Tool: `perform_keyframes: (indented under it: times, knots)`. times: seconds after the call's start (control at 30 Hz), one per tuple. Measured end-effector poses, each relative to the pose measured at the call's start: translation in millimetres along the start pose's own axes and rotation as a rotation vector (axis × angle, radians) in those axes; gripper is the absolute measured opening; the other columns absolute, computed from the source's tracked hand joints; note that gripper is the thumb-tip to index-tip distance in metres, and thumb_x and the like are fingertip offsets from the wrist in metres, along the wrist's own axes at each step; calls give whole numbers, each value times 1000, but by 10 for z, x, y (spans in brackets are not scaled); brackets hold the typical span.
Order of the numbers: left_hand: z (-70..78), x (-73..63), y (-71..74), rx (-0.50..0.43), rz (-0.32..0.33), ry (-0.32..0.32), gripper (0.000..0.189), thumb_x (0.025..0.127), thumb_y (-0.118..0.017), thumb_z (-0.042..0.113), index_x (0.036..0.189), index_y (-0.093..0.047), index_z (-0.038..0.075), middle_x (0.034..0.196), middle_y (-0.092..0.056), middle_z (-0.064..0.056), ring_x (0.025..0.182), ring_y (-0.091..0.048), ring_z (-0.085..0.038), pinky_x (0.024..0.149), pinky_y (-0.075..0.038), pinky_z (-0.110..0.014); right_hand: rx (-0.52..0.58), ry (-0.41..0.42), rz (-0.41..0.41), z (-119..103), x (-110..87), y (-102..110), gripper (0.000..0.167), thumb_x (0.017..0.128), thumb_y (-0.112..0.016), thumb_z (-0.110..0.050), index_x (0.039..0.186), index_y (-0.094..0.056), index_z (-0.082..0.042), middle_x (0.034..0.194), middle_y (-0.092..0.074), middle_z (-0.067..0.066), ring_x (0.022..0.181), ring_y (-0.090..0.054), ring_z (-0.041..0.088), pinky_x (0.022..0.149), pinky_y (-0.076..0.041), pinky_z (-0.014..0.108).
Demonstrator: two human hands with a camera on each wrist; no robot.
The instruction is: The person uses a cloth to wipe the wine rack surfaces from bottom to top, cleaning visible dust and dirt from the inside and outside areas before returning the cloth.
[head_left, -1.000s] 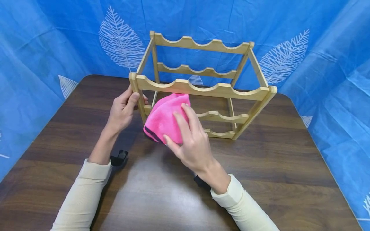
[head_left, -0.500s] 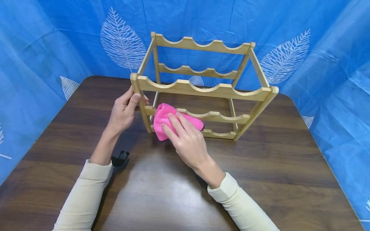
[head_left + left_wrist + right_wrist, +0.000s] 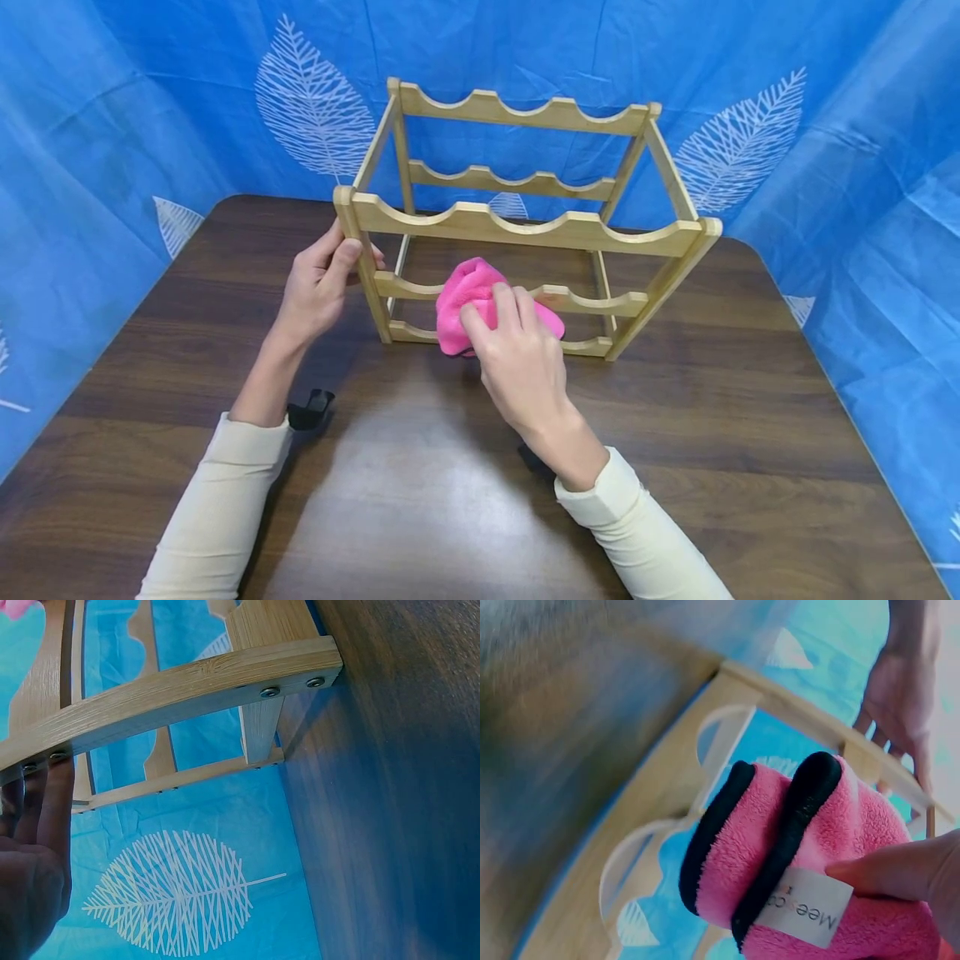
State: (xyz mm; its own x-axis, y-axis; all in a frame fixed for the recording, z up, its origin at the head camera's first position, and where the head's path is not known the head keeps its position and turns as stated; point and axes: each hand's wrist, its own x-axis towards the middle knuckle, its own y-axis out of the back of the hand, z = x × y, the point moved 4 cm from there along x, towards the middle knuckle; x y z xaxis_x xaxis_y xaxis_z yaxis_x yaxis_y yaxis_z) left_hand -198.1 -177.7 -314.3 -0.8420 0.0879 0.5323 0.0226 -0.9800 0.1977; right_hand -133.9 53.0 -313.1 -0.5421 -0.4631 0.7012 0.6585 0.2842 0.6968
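Observation:
A light wooden wine rack (image 3: 525, 225) with scalloped rails stands on the table. My left hand (image 3: 317, 287) grips its front left post, thumb in front and fingers behind. In the left wrist view the fingers (image 3: 56, 810) of that hand lie against the post's underside. My right hand (image 3: 525, 367) holds a folded pink cloth (image 3: 465, 304) over the front middle rail (image 3: 592, 302), hiding part of that rail. Up close in the right wrist view, the cloth shows black edging and a white label (image 3: 804, 906), with my thumb (image 3: 892, 871) pressing on it.
A dark brown wooden table (image 3: 712, 467) lies under the rack. Blue fabric (image 3: 495, 42) with white leaf prints hangs behind and on both sides. A black strap piece (image 3: 309, 410) sits at my left wrist.
My right hand has drawn the cloth down from near the top front rail to the middle rail, then rightward along it. My left hand stays on the post.

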Motion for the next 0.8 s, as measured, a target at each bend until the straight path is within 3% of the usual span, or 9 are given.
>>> perform_keyframes:
  times: [0.1, 0.37, 0.43, 0.6, 0.67, 0.8]
  knots:
    - [3, 1, 2, -5, 1, -1, 38, 107, -43, 17, 141, -53, 5, 91, -65, -15, 83, -67, -16, 75, -57, -25, 8, -37, -5, 73, 10, 21, 21, 88, -50, 6, 94, -63, -10, 99, -56, 17, 85, -54, 30, 34, -38, 30]
    - [-4, 3, 3, -28, 4, 11, 39, 106, -44, 19, 140, -53, 4, 90, -65, -9, 82, -67, -16, 75, -57, -25, 31, -82, 0, 156, 18, 60, 16, 88, -52, 4, 94, -60, -7, 96, -55, 19, 82, -54, 33, 34, -40, 33]
    - [-6, 5, 6, -43, 5, 13, 39, 106, -44, 20, 139, -54, 3, 90, -65, -9, 82, -67, -16, 76, -57, -25, 21, -99, -2, 149, 20, 68, 14, 89, -52, 4, 95, -60, -7, 99, -56, 19, 85, -55, 33, 37, -43, 35]
    - [-4, 10, -4, -51, 3, 9, 39, 106, -45, 19, 140, -54, 3, 91, -66, -8, 82, -67, -15, 76, -57, -25, -54, -162, -13, 149, 13, 113, 15, 90, -54, -1, 98, -62, -11, 107, -58, 20, 91, -57, 37, 58, -53, 43]
    - [-2, 9, -3, -53, 3, 9, 39, 106, -45, 18, 141, -53, 4, 91, -66, -8, 82, -67, -15, 76, -57, -25, -85, -179, -23, 150, 7, 134, 17, 90, -55, -2, 100, -63, -13, 109, -59, 20, 88, -58, 38, 57, -53, 43]
    - [-4, 7, 0, -55, 7, 12, 39, 106, -45, 18, 142, -53, 4, 90, -66, -9, 82, -67, -16, 75, -57, -25, -100, -201, -52, 154, -1, 158, 21, 89, -56, -1, 102, -64, -15, 110, -58, 20, 84, -57, 39, 43, -49, 40]
